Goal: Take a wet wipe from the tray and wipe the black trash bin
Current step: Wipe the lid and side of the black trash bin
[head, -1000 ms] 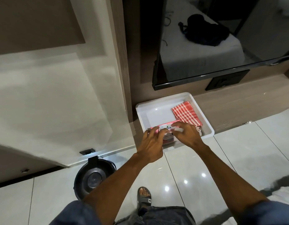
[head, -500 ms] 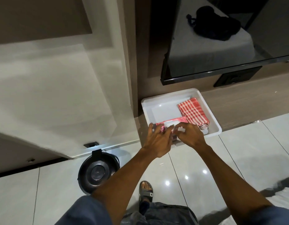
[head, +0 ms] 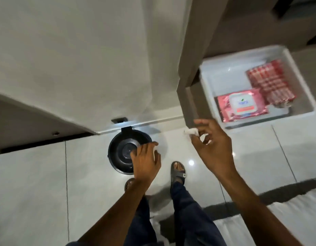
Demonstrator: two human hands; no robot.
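Note:
The black round trash bin (head: 118,153) stands on the floor against the white panel, seen from above. My left hand (head: 146,161) hovers over the bin's right side with fingers loosely apart and nothing clearly in it. My right hand (head: 213,144) is raised between the bin and the tray, pinching a small white wet wipe (head: 190,131) at its fingertips. The white tray (head: 221,75) sits at the right on the floor. It holds a pink wet wipe pack (head: 242,106) and a red checked cloth (head: 270,82). The picture is blurred by motion.
A white panel (head: 73,59) and a brown wooden post (head: 194,50) rise behind the bin. My feet in sandals (head: 178,172) stand on glossy white tiles just below the bin. A white fabric edge (head: 286,210) lies at the lower right.
Both hands have left the wipe pack in the tray. The right hand came away holding a wipe, the left hand swung over the bin, and my view turned left and down.

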